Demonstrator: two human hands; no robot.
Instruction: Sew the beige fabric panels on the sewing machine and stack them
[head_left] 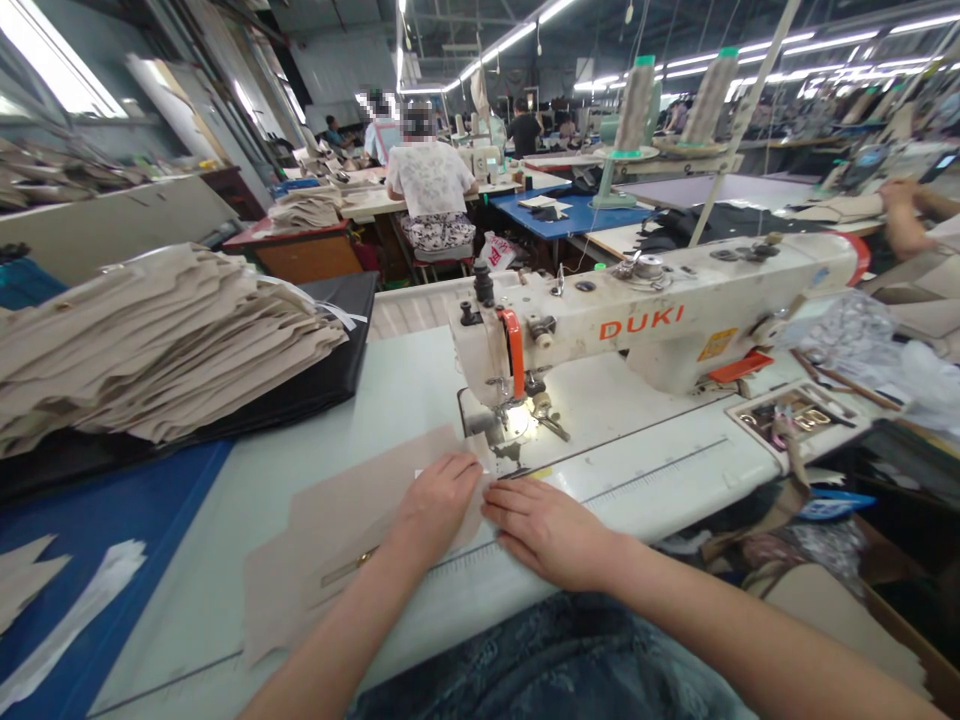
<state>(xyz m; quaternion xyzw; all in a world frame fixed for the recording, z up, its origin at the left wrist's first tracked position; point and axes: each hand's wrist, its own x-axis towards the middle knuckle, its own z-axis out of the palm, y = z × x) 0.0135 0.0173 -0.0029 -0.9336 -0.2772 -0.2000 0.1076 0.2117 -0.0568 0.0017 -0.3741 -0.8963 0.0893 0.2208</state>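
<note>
A beige fabric panel [330, 520] lies on the sewing table, with a narrow slot and a small gold-coloured metal piece, like a zip pull, showing beside my left forearm. My left hand [442, 500] is closed on the panel's right edge, fingers bent. Close to it, my right hand [544, 525] has its fingers together at the same edge, fingertips almost meeting the left ones. What lies under the fingertips is mostly hidden. Just beyond both hands stands the sewing machine [637, 325], its lamp lighting the needle area. The panel's far corner reaches near the needle plate.
A tall stack of beige fabric pieces [165, 340] rests on black material at left. Offcuts lie on a blue surface [172, 540]. A small tool tray [795, 420] is set in the table at right. Thread cones [637, 110] stand behind; other people sit farther off.
</note>
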